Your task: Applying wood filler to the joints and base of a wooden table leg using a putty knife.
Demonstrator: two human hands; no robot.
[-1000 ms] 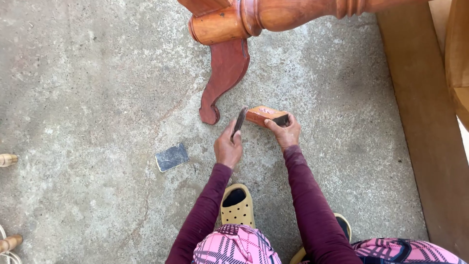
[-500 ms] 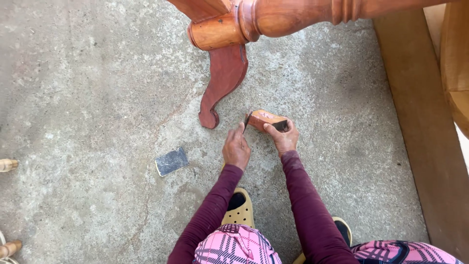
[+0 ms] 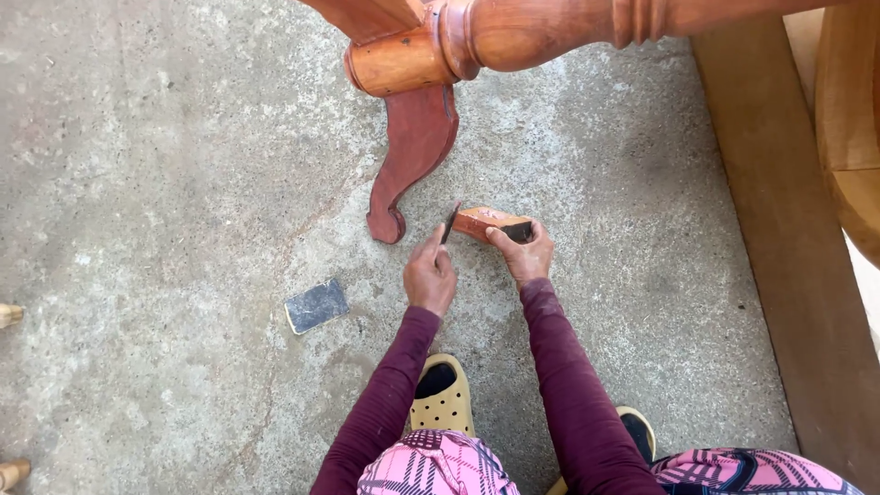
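No packages, labels, signs or screens in view
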